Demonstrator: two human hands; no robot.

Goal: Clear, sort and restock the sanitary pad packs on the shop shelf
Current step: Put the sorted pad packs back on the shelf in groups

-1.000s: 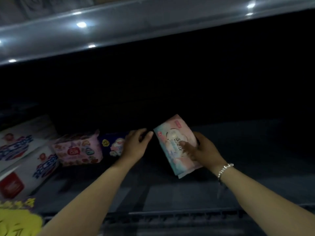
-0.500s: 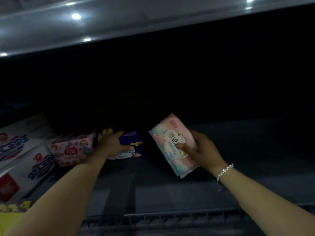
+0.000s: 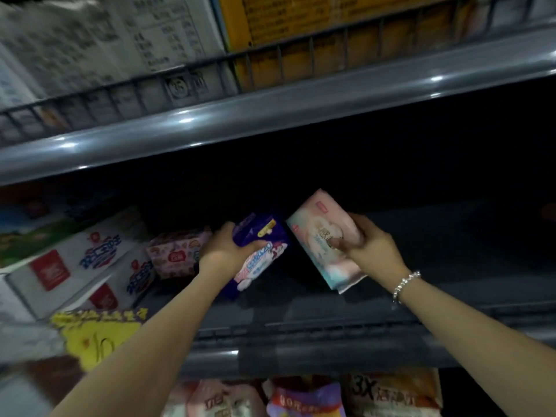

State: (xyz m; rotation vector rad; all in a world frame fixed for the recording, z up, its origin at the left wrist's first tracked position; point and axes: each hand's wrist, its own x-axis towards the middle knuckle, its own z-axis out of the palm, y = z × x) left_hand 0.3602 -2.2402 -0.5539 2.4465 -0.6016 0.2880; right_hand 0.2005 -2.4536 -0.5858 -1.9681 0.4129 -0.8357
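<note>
Inside a dim shop shelf (image 3: 451, 296), my left hand (image 3: 224, 251) grips a purple pad pack (image 3: 260, 251), fingers curled round its near edge, while my right hand (image 3: 371, 251) pinches a pale pink pad pack (image 3: 322, 239), thumb across its face. The two packs sit tilted, just beside each other between my hands. Left of my left hand stand a patterned pink pack (image 3: 176, 254) and white boxes (image 3: 78, 266).

Purple pack (image 3: 260, 251), white-pink lettering; pastel pink-mint pack (image 3: 323, 239) at 3 o'clock; pink cartoon-print pack (image 3: 174, 251) at 9; yellow tag (image 3: 96, 335).
</note>
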